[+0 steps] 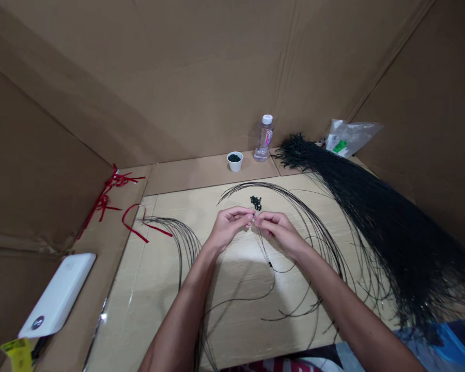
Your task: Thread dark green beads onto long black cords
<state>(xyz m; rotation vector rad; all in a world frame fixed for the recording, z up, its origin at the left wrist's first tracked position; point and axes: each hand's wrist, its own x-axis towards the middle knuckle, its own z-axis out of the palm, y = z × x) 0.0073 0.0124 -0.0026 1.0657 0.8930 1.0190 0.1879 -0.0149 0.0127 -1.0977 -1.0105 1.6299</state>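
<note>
Over the middle of the table, my left hand (231, 226) and my right hand (279, 230) meet with thumbs and fingertips pinched. Between them they hold a thin black cord (264, 248), whose strands hang down from the fingertips. What exactly sits at the fingertips is too small to make out. Lower on the cord is a small dark knot or bead (270, 264), and from there a strand curves left across the table toward my left forearm. Just beyond my fingers lies a small pile of dark green beads (256, 202).
Behind stand a white cup (235, 162) of dark beads and a water bottle (264, 138). A thick bundle of black cords (372, 217) and a plastic bag (351, 137) are right. Left are red ribbons (114, 182) and a white power bank (58, 297). Cardboard walls surround the table.
</note>
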